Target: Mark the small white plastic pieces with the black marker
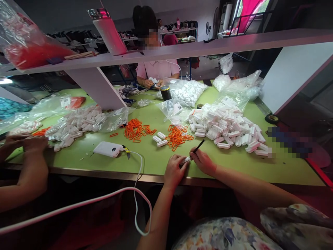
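Observation:
My left hand [174,171] is closed around a small white plastic part [185,160] near the front edge of the green table [234,163]. My right hand [202,160] pinches a thin black tool [199,146] whose tip meets that part. Just beyond my hands lie loose orange clips [178,136] and two white parts [160,139]. A big heap of white parts [226,126] sits to the right of them.
A white power bank [108,149] with a white cable [137,194] lies at the front left. Another person's hands [24,146] work at the far left beside more white parts [75,126]. A person in pink [157,69] sits opposite. Plastic bags [186,91], a black tape roll [272,119] and an overhead shelf [182,50] surround the area.

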Action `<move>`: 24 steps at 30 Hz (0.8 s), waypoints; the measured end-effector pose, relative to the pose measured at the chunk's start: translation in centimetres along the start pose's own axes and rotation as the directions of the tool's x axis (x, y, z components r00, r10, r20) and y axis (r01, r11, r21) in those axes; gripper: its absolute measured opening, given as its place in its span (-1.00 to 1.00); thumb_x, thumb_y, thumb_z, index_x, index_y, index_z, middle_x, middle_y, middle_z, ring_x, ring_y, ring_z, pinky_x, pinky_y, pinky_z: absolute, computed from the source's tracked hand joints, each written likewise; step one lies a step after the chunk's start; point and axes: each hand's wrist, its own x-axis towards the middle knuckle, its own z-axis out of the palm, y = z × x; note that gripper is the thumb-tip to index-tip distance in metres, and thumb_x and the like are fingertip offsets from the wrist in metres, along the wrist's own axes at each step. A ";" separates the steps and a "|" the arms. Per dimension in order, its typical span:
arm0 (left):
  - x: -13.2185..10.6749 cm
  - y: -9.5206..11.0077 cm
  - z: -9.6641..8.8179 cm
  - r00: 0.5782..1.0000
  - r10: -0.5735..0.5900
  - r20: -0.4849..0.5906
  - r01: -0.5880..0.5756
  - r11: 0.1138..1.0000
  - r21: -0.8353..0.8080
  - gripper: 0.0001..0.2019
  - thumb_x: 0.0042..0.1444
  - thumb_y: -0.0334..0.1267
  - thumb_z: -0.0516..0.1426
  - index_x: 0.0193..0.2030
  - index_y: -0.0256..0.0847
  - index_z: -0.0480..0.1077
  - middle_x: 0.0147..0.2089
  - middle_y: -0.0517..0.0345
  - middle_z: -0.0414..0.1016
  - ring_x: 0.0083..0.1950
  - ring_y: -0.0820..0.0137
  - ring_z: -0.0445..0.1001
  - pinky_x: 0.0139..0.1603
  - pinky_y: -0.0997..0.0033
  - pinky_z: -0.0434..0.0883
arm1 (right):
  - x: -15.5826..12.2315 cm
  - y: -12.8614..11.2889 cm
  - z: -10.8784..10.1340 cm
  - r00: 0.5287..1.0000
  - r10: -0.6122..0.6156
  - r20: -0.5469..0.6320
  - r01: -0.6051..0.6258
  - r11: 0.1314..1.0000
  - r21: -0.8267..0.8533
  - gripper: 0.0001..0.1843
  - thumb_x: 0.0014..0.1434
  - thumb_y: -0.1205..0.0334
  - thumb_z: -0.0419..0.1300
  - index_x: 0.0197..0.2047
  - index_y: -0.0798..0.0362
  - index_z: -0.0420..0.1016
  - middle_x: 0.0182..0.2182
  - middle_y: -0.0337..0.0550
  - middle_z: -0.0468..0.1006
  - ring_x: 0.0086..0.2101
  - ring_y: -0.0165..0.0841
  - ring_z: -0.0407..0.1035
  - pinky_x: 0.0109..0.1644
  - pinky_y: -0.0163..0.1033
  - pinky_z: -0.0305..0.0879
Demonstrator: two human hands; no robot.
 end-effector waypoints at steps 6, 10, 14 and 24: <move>0.0 -0.1 0.1 1.000 0.014 -0.027 -0.014 1.000 0.011 -0.82 0.24 -0.31 0.26 -0.02 -0.11 0.59 -0.14 0.08 0.55 -0.04 0.22 0.52 0.04 0.21 0.49 | -0.2 0.6 0.5 0.996 -0.078 0.037 0.083 0.986 -0.143 -0.80 0.52 0.17 -0.02 -0.12 0.00 0.37 -0.36 -0.11 0.60 -0.38 -0.27 0.49 -0.24 -0.21 0.42; 0.0 -0.5 0.3 0.999 0.026 -0.035 -0.026 1.000 0.013 -0.82 0.24 -0.30 0.25 -0.04 -0.11 0.60 -0.15 0.07 0.56 -0.06 0.21 0.52 0.01 0.20 0.49 | 0.2 0.2 0.9 0.986 -0.131 0.107 0.155 0.953 -0.260 -0.83 0.50 0.21 0.02 -0.11 0.03 0.40 -0.33 -0.07 0.62 -0.34 -0.26 0.51 -0.23 -0.22 0.42; -0.1 -0.8 0.4 0.999 0.029 -0.038 -0.028 0.999 0.021 -0.83 0.23 -0.32 0.24 -0.07 -0.11 0.60 -0.15 0.07 0.56 -0.06 0.19 0.52 0.01 0.19 0.49 | 0.6 -0.3 1.3 0.976 -0.138 0.168 0.190 0.915 -0.355 -0.83 0.49 0.25 0.03 -0.12 0.04 0.42 -0.32 -0.05 0.63 -0.35 -0.25 0.51 -0.27 -0.21 0.40; -0.1 -0.3 0.2 0.999 0.033 -0.042 -0.033 0.999 0.015 -0.82 0.25 -0.24 0.27 -0.03 -0.09 0.60 -0.14 0.07 0.57 -0.05 0.21 0.53 0.04 0.19 0.50 | 0.4 0.3 0.4 0.989 0.025 -0.147 -0.019 0.999 0.036 -0.71 0.53 0.06 -0.06 -0.20 -0.04 0.33 -0.44 -0.23 0.53 -0.45 -0.35 0.42 -0.29 -0.25 0.40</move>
